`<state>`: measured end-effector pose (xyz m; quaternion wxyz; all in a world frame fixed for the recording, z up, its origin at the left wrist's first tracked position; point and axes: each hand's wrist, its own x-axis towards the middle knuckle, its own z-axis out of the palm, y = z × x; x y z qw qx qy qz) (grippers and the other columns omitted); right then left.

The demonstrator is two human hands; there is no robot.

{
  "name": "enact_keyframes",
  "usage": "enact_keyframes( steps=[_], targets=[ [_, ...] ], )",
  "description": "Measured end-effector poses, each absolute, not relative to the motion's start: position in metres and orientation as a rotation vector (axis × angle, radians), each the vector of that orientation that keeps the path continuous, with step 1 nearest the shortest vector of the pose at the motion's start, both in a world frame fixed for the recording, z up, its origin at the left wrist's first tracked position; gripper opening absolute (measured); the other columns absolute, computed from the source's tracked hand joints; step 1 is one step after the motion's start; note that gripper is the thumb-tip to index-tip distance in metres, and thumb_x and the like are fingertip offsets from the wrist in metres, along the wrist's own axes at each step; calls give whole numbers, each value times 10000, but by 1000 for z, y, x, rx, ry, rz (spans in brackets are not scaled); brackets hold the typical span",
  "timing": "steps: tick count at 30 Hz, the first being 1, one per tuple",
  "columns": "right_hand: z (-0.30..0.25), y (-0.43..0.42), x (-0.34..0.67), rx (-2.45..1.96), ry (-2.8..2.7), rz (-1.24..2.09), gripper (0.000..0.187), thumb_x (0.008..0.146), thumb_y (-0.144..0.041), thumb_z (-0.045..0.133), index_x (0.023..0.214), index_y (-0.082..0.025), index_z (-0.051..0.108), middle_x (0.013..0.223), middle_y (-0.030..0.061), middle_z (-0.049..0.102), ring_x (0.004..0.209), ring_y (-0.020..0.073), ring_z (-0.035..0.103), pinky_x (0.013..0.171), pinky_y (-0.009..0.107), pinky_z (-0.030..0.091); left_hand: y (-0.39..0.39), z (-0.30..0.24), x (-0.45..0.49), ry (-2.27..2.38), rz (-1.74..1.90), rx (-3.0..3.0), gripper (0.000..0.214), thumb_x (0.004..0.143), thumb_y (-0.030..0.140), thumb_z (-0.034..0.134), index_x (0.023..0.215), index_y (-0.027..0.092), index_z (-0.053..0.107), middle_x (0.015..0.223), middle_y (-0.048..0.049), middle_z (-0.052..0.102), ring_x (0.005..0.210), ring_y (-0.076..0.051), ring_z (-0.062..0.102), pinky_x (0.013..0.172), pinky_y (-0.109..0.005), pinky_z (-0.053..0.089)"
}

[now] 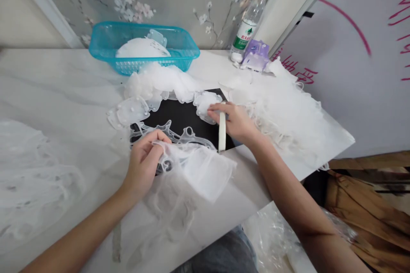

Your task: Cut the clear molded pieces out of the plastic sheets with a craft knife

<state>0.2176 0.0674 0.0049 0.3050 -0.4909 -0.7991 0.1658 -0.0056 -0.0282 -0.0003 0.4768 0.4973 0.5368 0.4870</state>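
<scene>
Head view: left hand (144, 164) clamped on sheer white mesh (198, 170) over the flat black sheet (179, 115); right hand (229, 119) on a translucent white moulded patch (205, 106), its grip on the white strip (222, 130) unclear.

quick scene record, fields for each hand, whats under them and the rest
left hand: grips sheer white fabric
right hand: on white strip, fingers touching white appliqué piece
under hands: black sheet
rest: teal plastic basket with white cloth inside, water bottle, purple packet
</scene>
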Motion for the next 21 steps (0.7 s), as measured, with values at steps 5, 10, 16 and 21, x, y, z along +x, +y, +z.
enact_keyframes(
  steps=[5, 10, 16, 21],
  targets=[
    [28, 51, 212, -968, -2101, 768, 311, 823, -422, 577, 1054, -220, 630, 1134, 51, 642, 1077, 202, 570, 948, 359, 420, -26, 1, 0, 1508, 1278, 1128, 196, 781, 299, 515, 620, 195, 473, 576, 47, 406, 521, -85, 367, 483, -188, 321],
    [42, 32, 204, -495, -2619, 954, 781, 617, -492, 752, 1292, -226, 460, 1412, 83, 406, 1307, 241, 354, 1063, 396, 295, -22, -3, -2, 1723, 1259, 1063, 170, 784, 359, 531, 731, 199, 555, 530, 56, 420, 493, -90, 375, 452, -184, 324],
    [31, 19, 189, -598, -2789, 430, 195, 835, -325, 592, 991, -217, 638, 1263, 65, 570, 1115, 220, 520, 943, 388, 392, -20, 0, -5, 1731, 1205, 1096, 203, 777, 357, 538, 665, 201, 472, 479, 71, 360, 432, -77, 305, 406, -181, 264],
    [38, 30, 201, -963, -2112, 709, 177, 881, -300, 503, 766, -187, 576, 727, -1, 661, 627, 102, 573, 597, 222, 447, -20, 5, -4, 1648, 1152, 1074, 253, 781, 411, 552, 678, 205, 447, 506, 72, 318, 438, -76, 298, 407, -181, 265]
  ],
)
